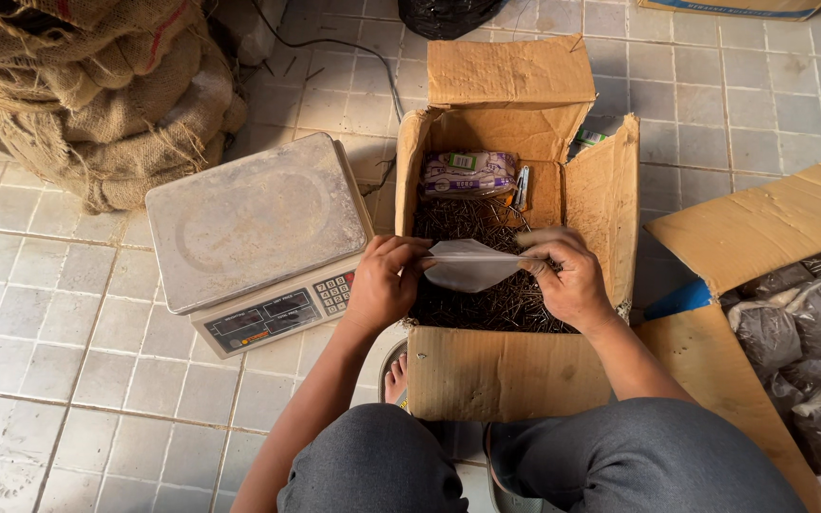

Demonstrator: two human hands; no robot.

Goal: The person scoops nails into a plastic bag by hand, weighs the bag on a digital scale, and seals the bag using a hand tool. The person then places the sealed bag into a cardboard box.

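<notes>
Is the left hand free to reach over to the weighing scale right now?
Probably not at once. The left hand and right hand both pinch a small plastic bag above the box of nails. The scale lies close beside it, nothing between.

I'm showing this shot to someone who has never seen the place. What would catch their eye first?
Probably the two hands at centre, the left hand and right hand, pulling open a small clear plastic bag over an open cardboard box filled with dark nails. Just left of the box sits a worn metal-topped weighing scale on the tiled floor, with burlap sacks piled in the upper left corner.
</notes>
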